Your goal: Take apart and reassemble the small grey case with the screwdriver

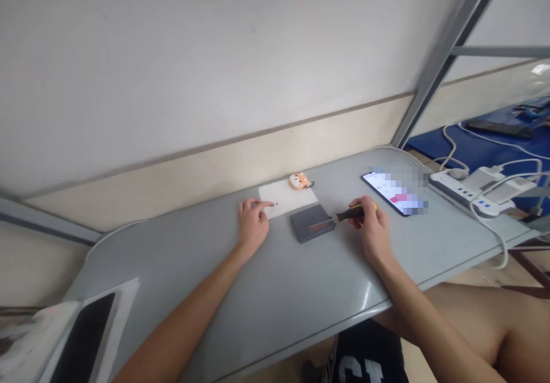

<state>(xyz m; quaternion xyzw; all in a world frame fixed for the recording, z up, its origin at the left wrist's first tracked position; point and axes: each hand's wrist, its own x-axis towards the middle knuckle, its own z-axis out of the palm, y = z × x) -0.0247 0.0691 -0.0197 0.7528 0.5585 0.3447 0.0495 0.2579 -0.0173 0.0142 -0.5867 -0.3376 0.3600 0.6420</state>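
Observation:
My right hand [373,228] is wrapped round the black and yellow handle of a screwdriver [344,215]. Its thin shaft points left across the top of a flat dark grey box [306,231], which has a row of small slots along its near edge. Whether the shaft touches the box I cannot tell. On the left edge of a white sheet of paper [281,194], my left hand [253,225] has its index finger stretched out beside a tiny dark piece [277,204], too small to name. No object shows in that hand.
An orange and white animal-face case [299,181] sits on the paper's far edge. Right of it lies a lit phone [393,194], then a white power strip [468,191] with plugs and cables. A dark-screened device [88,337] lies at the near left. The wall rises behind the grey table [180,268].

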